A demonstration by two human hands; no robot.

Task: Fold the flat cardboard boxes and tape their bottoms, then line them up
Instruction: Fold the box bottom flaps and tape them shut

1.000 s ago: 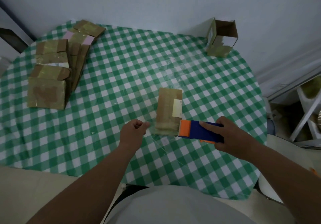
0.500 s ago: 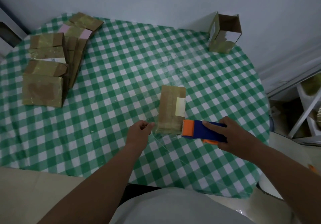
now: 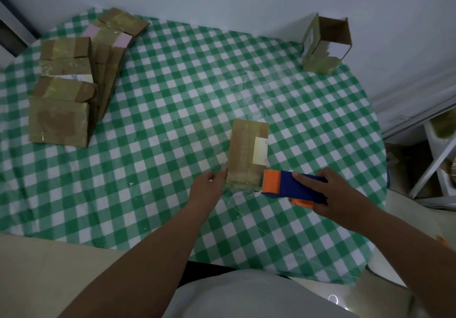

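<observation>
1. Left hand (image 3: 206, 186): fingers curled, fingertips at the near-left corner of the box (image 3: 247, 154); it seems to pinch the free end of clear tape there, though the tape is too faint to be sure. Keep that end pulled flat and tight against the box edge.
2. Right hand (image 3: 338, 199): fingers wrapped round the blue body of the tape dispenser (image 3: 291, 189), index finger laid along its top. The orange toothed end touches the box's near-right corner.
3. Judgement: the step in hand is cutting or finishing a tape strip across the box's near end. Tilt the teeth down into the tape and twist sharply, without dragging the box.
4. Box: folded, standing on the checked table (image 3: 172, 90), just beyond both hands, taped face up, pale label on its right side.
5. Hold the box steady with the left fingertips during the cut; it looks light and could slide or tip.
6. Smooth the tape tail down the box's side afterwards so the bottom holds.
7. Far right of the box: one finished box (image 3: 325, 43) near the wall, open side showing; probably the start of the line.
8. Far left of the box: stack of flat boxes (image 3: 66, 88), not yet folded.
</observation>
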